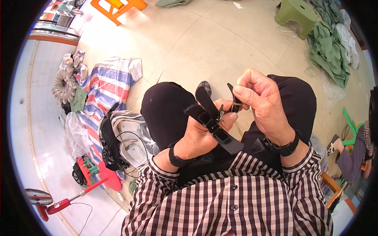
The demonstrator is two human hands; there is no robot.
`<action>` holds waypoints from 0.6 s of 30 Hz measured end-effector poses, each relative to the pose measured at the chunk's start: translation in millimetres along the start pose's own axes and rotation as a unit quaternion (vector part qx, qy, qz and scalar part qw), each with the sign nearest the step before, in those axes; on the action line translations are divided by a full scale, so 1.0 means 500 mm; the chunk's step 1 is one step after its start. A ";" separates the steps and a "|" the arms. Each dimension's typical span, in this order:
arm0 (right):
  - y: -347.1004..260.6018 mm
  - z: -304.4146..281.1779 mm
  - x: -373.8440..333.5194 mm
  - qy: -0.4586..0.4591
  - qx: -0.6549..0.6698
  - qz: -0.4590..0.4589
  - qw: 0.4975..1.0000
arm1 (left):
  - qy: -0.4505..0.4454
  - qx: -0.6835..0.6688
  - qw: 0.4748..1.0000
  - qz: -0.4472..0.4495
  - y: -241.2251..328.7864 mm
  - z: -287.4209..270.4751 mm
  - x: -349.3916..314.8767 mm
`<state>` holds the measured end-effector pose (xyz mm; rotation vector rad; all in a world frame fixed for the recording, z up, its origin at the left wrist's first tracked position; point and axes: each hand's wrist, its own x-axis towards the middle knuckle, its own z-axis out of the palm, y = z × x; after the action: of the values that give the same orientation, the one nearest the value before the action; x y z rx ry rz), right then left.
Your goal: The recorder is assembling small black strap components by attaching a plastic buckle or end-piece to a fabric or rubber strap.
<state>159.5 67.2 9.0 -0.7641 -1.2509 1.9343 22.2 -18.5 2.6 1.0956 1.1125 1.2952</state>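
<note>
Above my lap, my left hand (pixel 201 137) is closed around a black strap with plastic buckles (pixel 219 134). Several flat strap ends fan out from its fingers, and one wide end hangs toward my checked shirt. With thumb and forefinger together, my right hand (pixel 264 103) pinches a narrow black strap piece (pixel 235 105) carrying a small buckle, close to the left fingertips. Its tip points up beside the right thumb. Whether the two pieces are joined is hidden behind the fingers. A dark band circles each of my wrists.
Beside my left knee lies a bag with white and black items (pixel 128 135) on a striped plastic sheet (pixel 106 88). A red stand-like device (pixel 59 206) is at lower left. Farther off are an orange stool (pixel 114 8), a green stool (pixel 296 16) and green cloth (pixel 327 51). Another person's leg (pixel 352 159) shows at right.
</note>
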 end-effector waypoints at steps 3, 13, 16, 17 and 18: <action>-0.007 0.000 0.002 0.003 -0.025 0.006 1.000 | -0.018 0.039 0.998 0.035 -0.010 -0.005 0.003; 0.014 -0.029 0.023 0.032 0.073 0.031 0.996 | 0.067 -0.049 0.996 -0.025 -0.007 -0.003 0.006; 0.000 -0.003 0.007 -0.008 0.015 -0.017 1.000 | 0.060 -0.059 0.996 0.009 0.002 -0.004 0.011; 0.000 0.000 0.007 -0.004 -0.030 -0.036 0.999 | 0.058 -0.066 0.996 0.022 0.006 -0.001 0.013; -0.005 0.001 0.005 -0.005 -0.029 -0.043 0.999 | 0.046 -0.050 0.998 0.009 0.005 0.000 0.016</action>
<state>158.2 69.8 11.3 -0.7194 -1.3292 1.8409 21.9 -10.5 5.1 0.9823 1.0941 1.4120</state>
